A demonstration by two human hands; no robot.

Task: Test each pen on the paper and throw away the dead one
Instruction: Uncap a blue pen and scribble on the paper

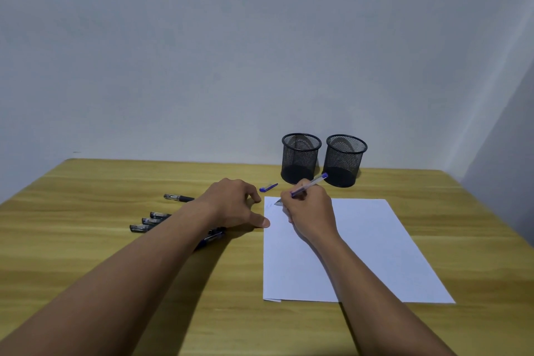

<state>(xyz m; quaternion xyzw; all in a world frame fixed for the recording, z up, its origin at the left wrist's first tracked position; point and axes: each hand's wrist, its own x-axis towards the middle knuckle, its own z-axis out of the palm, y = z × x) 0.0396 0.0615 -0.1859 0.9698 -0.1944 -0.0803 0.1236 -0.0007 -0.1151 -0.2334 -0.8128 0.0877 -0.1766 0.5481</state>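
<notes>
Pen (311,183) under test is the clear one with the blue end. The right hand (309,211) has it in a normal writing grip, fingers and thumb wrapped tight round the lower barrel. The tip sits just ahead of the knuckles, down on the far-left corner of the paper (361,246). The barrel sticks up and back out of the grip, toward the two mesh cups (300,159). Its blue cap (268,187) lies on the table (101,188), just beyond and left of the tip. There's a faint mark next to the tip, too small to say if it's real ink.

Left hand (231,205) holds nothing: fingers loosely curled, resting on the table just left of the writing hand, thumb tip at the paper's left edge — looks like it's steadying the sheet. Black pens (151,221) lie further left, partly under that forearm.

Step, as I read it: scribble test of this pen. The rest of the sheet looks blank, so it's probably early in the task.

Next move calls for a few firm strokes, then a verdict — line means recap and set aside, no line means bin it. Can't tell which cup is the bin; both look empty. After that, pick one black pen without rolling the others.
</notes>
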